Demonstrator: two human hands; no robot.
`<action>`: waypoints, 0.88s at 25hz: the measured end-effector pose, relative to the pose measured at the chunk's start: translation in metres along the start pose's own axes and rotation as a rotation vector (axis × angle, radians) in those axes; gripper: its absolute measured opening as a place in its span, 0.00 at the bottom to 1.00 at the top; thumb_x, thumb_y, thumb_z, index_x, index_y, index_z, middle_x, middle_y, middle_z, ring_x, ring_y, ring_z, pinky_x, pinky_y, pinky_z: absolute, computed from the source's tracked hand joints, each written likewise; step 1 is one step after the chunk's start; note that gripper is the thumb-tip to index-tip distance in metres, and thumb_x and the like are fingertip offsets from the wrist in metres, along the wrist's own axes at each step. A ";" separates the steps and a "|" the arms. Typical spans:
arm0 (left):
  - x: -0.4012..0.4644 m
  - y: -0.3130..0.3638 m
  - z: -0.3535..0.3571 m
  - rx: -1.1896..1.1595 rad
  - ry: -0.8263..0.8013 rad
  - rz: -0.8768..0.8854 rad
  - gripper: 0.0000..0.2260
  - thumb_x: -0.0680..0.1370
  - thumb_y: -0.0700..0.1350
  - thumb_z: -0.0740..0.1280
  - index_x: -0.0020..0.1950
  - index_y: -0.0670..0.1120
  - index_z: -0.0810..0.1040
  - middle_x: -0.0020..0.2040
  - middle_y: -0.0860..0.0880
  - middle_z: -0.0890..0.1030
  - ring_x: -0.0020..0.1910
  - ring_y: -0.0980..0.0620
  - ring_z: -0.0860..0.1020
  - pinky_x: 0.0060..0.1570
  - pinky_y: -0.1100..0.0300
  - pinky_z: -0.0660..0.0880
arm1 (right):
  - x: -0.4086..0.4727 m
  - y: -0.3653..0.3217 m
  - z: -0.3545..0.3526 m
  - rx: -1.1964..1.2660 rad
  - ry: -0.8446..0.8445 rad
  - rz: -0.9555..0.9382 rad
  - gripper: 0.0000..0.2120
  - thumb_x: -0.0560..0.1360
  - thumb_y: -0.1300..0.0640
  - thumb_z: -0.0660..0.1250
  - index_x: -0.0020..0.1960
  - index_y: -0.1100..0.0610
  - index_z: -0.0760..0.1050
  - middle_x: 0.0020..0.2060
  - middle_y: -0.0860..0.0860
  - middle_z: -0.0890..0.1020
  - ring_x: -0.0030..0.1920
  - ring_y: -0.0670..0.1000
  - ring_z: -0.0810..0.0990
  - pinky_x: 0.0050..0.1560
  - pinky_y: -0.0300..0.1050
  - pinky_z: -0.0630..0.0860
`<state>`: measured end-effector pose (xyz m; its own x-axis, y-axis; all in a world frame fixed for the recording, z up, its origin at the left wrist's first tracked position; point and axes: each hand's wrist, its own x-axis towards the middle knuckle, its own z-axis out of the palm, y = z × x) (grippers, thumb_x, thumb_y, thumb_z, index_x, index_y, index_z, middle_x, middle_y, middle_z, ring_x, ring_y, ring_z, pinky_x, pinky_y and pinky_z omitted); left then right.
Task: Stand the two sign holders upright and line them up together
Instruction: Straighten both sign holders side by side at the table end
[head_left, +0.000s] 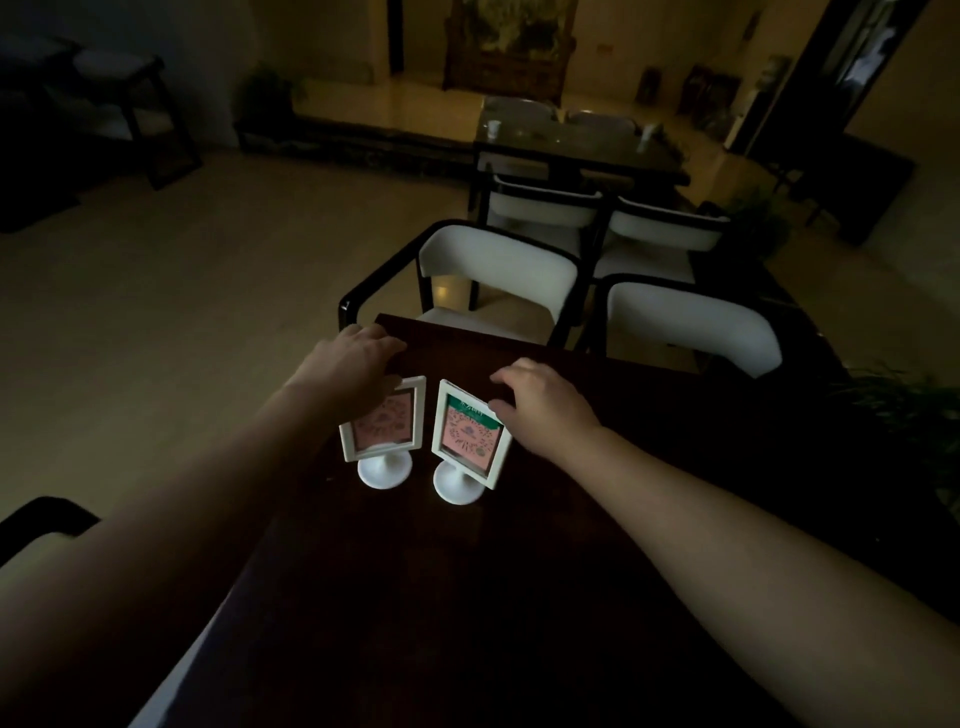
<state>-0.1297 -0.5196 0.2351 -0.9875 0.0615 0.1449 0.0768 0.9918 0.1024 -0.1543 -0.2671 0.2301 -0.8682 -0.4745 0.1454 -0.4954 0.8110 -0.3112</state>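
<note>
Lighting: dim room; details on the dark surface were hard to read.
Table (519, 571): dark wood, its far left corner lay just beyond the left hand.
Left sign holder (383, 426): white frame with a pink insert, standing upright on its round white foot near the table's left edge, short of the far left corner.
Right sign holder (470, 434): white frame with a pink insert under a green band at the top, upright on its round foot, just beside the other holder towards the table's middle — its frame was turned at a slight angle, so the two faces were not parallel.
Gap: a narrow strip of table showed between the two frames; the bases were apart.
Left hand (358, 371): fingers loosely spread, resting over the top left part of the left frame; whether it pinched the frame could not be told.
Right hand (540, 402): fingers curled at the top right corner of the right frame, touching it — a firm grip could not be confirmed.
White chairs (498, 275): padded backs with dark frames, standing past the table's far edge.
</note>
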 end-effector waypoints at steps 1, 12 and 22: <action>0.006 -0.005 0.005 0.006 -0.043 0.008 0.23 0.78 0.51 0.67 0.73 0.50 0.69 0.67 0.47 0.74 0.64 0.46 0.71 0.57 0.46 0.74 | 0.006 -0.003 0.004 -0.009 -0.015 0.018 0.19 0.78 0.52 0.67 0.68 0.55 0.74 0.62 0.52 0.76 0.63 0.53 0.73 0.57 0.54 0.75; 0.040 -0.029 0.035 -0.147 -0.261 0.088 0.16 0.80 0.43 0.64 0.68 0.50 0.76 0.60 0.48 0.76 0.56 0.48 0.76 0.51 0.54 0.76 | 0.038 -0.012 0.033 -0.082 -0.119 0.080 0.12 0.79 0.54 0.65 0.61 0.53 0.79 0.53 0.51 0.78 0.54 0.52 0.77 0.50 0.53 0.79; 0.047 -0.037 0.045 -0.213 -0.266 0.090 0.13 0.80 0.45 0.64 0.62 0.55 0.79 0.56 0.51 0.76 0.51 0.52 0.75 0.45 0.56 0.75 | 0.044 -0.011 0.033 -0.033 -0.108 0.058 0.08 0.79 0.59 0.64 0.55 0.55 0.80 0.51 0.50 0.79 0.51 0.51 0.79 0.46 0.49 0.79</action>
<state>-0.1851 -0.5482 0.1941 -0.9745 0.2029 -0.0956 0.1648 0.9369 0.3082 -0.1862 -0.3084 0.2088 -0.8881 -0.4589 0.0252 -0.4463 0.8482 -0.2851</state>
